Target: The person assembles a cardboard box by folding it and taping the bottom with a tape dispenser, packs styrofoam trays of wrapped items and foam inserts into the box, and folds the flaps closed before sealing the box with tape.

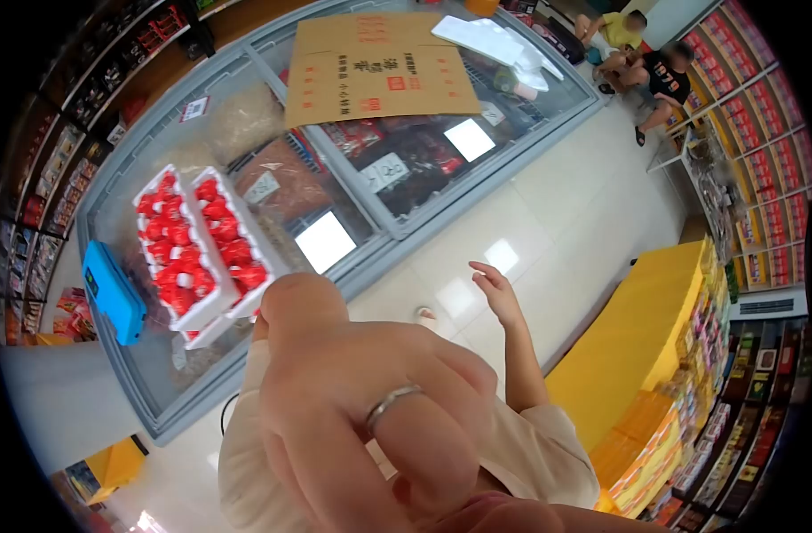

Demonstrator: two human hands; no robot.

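My left hand [370,382], very large and close to the camera, has a silver ring [393,401] on one finger. Its fingers are curled, and their tips and anything in them are hidden. Lower and to the right, my right hand [498,293] hangs over the tiled floor with its fingers apart and nothing in it. Behind my left hand, two white foam trays [212,289] of red-wrapped round items rest side by side on the glass top of a chest freezer [384,253]. A blue device or case [113,293] lies left of the trays.
A flattened cardboard sheet [379,67] and white foam pieces [499,44] lie on the freezer's far part. Yellow-covered stacks [628,324] stand at right. Stocked shelves [761,133] line both sides. Two people [637,58] sit at the far right.
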